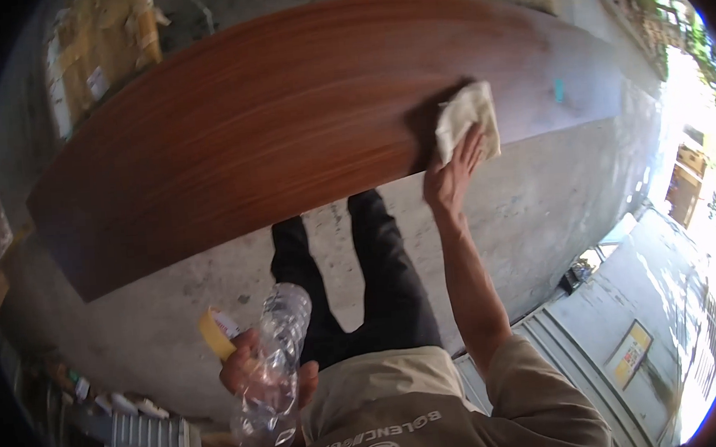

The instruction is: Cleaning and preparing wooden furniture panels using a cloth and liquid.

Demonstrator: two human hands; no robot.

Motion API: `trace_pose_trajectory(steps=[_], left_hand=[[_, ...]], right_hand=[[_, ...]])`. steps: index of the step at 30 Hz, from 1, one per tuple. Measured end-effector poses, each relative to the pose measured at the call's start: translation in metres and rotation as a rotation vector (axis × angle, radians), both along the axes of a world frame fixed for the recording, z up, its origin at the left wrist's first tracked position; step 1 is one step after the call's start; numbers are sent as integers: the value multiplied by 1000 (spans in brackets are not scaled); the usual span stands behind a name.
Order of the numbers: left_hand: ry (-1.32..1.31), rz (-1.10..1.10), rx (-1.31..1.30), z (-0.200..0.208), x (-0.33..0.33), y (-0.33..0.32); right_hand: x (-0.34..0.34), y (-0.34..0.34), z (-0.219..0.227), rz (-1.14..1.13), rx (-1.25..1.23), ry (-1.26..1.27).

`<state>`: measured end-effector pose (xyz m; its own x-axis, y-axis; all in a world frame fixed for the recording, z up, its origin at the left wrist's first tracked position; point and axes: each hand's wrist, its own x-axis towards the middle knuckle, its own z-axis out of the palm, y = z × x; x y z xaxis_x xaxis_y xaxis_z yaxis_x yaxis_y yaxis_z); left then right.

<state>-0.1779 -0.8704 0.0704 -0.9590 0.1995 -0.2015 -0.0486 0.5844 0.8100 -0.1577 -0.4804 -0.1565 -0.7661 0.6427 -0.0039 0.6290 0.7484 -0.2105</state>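
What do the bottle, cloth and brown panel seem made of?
The bottle looks like clear, glossy plastic: see-through, with ridges. The cloth seems matte cream fabric, fibre unclear, given its soft creases. The brown panel shows streaky grain and a smooth sheen, suggesting finished wood or laminate; I can't tell which.

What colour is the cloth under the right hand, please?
The cloth is cream; the head view shows it best.

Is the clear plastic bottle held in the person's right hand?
No, the left hand holds the clear plastic bottle, while the right hand lies on a cream fabric cloth.
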Motion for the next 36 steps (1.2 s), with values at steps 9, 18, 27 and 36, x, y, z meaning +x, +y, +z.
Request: trace_pose_trajectory(steps=[9,18,27,36], left_hand=[[163,46,9,-28,6,44],[135,-112,99,-29,-7,165],[35,-206,264,-42,3,271],[27,-348,143,-26,-7,291]], right_hand=[[-21,8,-3,-292,-85,73],[19,150,-15,-508,-127,535],[54,335,-21,-602,-267,782],[47,242,-55,-489,-188,507]])
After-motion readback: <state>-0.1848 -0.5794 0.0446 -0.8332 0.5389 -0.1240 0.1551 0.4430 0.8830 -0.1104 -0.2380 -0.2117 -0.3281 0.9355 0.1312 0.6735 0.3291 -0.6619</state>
